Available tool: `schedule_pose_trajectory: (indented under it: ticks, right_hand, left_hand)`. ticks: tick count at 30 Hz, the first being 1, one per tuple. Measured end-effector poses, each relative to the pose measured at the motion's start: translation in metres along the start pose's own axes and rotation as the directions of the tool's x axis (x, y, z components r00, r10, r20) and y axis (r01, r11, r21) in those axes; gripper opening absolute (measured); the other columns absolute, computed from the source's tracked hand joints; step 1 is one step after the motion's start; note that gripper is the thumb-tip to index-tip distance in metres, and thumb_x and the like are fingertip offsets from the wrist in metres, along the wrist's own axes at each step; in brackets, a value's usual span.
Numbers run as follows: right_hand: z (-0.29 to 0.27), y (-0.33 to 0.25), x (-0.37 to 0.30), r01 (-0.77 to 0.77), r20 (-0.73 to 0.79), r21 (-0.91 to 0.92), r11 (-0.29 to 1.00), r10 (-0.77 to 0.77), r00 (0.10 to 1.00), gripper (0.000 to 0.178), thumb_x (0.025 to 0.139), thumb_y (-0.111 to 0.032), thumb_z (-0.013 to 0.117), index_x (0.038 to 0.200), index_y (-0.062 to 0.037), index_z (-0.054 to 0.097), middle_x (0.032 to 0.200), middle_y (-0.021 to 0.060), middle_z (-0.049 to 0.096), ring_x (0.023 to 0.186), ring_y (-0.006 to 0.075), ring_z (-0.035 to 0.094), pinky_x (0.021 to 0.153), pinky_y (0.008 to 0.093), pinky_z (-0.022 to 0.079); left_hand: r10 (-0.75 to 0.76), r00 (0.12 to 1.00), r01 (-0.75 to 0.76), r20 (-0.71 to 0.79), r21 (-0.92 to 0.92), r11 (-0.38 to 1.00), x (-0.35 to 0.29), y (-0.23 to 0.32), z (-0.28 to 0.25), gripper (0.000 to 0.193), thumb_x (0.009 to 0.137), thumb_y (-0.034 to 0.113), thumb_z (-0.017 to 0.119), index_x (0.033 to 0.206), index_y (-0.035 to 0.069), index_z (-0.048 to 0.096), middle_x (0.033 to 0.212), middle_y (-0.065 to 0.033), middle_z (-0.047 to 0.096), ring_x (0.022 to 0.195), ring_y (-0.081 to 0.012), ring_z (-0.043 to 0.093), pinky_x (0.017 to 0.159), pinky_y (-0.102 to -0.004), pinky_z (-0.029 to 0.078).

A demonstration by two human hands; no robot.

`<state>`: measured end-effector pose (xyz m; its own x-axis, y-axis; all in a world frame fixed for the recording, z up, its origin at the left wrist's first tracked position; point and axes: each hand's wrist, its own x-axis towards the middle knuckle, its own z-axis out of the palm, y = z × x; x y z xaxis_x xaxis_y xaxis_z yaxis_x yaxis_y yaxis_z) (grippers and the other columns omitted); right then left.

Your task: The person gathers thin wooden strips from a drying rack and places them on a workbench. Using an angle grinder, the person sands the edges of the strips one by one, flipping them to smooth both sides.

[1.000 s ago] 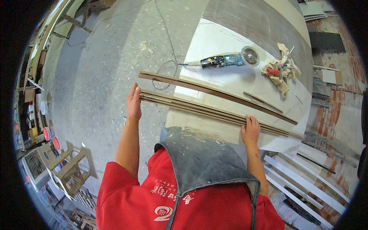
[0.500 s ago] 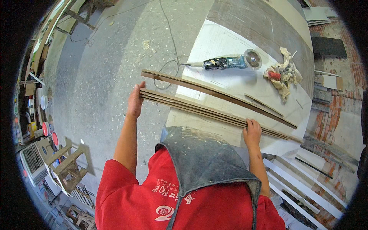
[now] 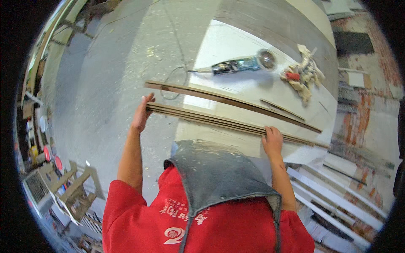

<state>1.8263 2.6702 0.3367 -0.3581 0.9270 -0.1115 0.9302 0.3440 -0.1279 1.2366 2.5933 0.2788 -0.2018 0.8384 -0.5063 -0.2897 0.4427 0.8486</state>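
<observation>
Grip: right hand (image 3: pixel 272 141) clasping brown strips (image 3: pixel 202 118); left hand (image 3: pixel 142 113) at their end, closure unclear
Strips' axis: crosswise, dipping right
Change: hands staying put

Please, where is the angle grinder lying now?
In the head view, the angle grinder lies upper right of centre on the white sheet, beyond the brown strips, left of the crumpled cloth.

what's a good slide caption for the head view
Left hand at the ends of long stacked strips, right hand farther along, angle grinder lying beyond.
</observation>
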Motion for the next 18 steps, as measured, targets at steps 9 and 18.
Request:
schedule_pose_trajectory:
  ticks: [9,18]
  right_hand:
    - [-0.022,-0.019,0.012,0.034,-0.096,0.140,0.990,-0.020,0.995,0.053,0.077,-0.019,0.078,0.127,-0.0090,0.064,0.127,0.0146,0.061,0.122,0.0366,0.056,0.103,0.0503,0.046]
    - [-0.017,-0.038,0.081,0.036,-0.115,0.089,0.995,-0.025,0.993,0.051,0.082,-0.018,0.077,0.129,-0.0070,0.062,0.131,0.0141,0.059,0.126,0.0371,0.054,0.106,0.0497,0.044]
  left_hand:
    - [0.720,0.684,-0.277,-0.117,0.872,0.404,0.003,0.041,0.008,0.044,0.096,0.020,0.070,0.137,0.005,0.062,0.138,-0.0168,0.063,0.128,-0.0353,0.058,0.110,-0.0465,0.044]
    - [0.291,0.877,-0.357,0.381,0.924,-0.135,0.059,0.084,0.047,0.039,0.082,0.016,0.077,0.118,0.012,0.064,0.118,-0.0106,0.066,0.118,-0.0335,0.059,0.102,-0.0502,0.044]
